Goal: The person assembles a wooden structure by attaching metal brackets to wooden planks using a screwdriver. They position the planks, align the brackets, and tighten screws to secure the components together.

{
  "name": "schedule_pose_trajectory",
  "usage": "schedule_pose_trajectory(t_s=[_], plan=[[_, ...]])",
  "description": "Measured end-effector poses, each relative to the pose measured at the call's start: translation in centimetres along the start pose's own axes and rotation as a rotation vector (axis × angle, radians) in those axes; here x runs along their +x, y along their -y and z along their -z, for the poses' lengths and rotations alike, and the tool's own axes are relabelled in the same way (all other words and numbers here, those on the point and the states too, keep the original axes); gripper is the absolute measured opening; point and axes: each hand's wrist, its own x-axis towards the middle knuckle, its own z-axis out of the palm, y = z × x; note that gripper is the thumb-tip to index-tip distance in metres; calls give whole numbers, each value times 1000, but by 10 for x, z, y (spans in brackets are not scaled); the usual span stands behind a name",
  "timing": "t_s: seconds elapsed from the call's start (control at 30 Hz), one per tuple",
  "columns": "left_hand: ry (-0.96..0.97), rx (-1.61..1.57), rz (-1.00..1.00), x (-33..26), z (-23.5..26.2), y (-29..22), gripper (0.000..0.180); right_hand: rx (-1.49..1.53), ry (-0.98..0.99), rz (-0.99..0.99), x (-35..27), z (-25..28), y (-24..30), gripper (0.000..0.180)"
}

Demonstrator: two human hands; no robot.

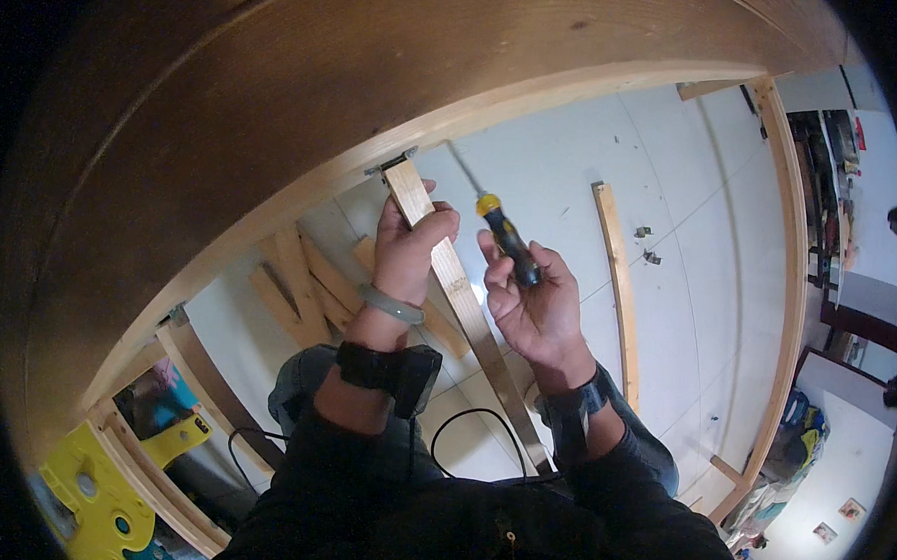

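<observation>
My left hand [410, 243] is closed round a pale wooden slat [455, 280] near its upper end. That end meets a dark metal bracket [391, 164] on the inner edge of a wooden frame rail [455, 120]. In my right hand [537, 309] is a screwdriver [508, 241] with a yellow and black handle. Its thin shaft points up and to the left, and the tip is close to the rail, right of the bracket. Whether the tip touches the rail I cannot tell. The slat runs down between my forearms toward my body.
Another slat [616, 287] lies on the white tiled floor to the right, beside small metal brackets [652, 257]. Several loose wood pieces [298, 278] lie left of my arm. A black cable [478, 411] loops near my lap. Wooden side rails [795, 255] enclose the area; a yellow plastic object [99, 490] stands lower left.
</observation>
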Motion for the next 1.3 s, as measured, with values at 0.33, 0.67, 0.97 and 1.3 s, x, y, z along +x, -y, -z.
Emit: schedule_pose_trajectory(t_s=[0.33,0.67,0.97,1.3], plan=[[29,38,26,2,3,-3,46,-916,-85,427,8,30,-6,31],[-131,178,-30,1,-2,5,35,-962,-27,429,7,29,-14,31],[-64,187,13,-1,-3,1,41,-804,6,412,13,29,-23,29],[-10,194,62,-2,0,-4,52,-786,-38,427,15,30,-25,31]])
